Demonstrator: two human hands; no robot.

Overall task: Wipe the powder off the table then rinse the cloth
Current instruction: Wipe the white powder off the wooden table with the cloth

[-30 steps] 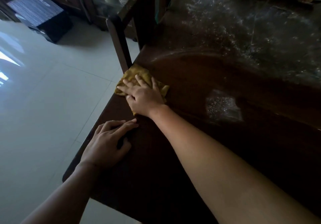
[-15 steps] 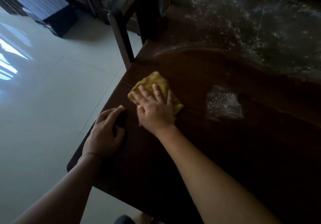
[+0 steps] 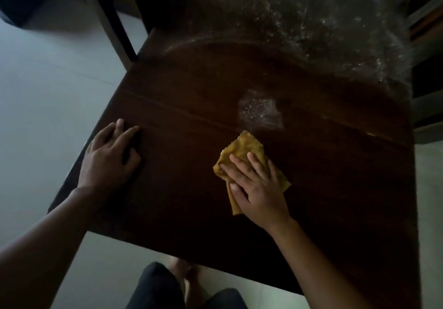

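Observation:
A folded yellow cloth (image 3: 244, 147) lies on the dark wooden table (image 3: 187, 93), pressed flat under my right hand (image 3: 257, 187). Just beyond the cloth sits a small patch of white powder (image 3: 259, 109). A much wider spread of powder (image 3: 311, 21) covers the far part of the table, ending in a curved edge where the wood is wiped dark. My left hand (image 3: 109, 156) rests flat near the table's left edge, fingers apart, holding nothing.
A dark wooden chair (image 3: 107, 21) stands against the table's far left corner. Another chair (image 3: 426, 69) is at the right edge. Pale tiled floor (image 3: 48, 81) lies to the left. My legs and feet (image 3: 182, 287) show below the near edge.
My right hand has slid the cloth from the table's left edge rightwards and nearer, to just below the small powder patch. My left hand has stayed at the left edge.

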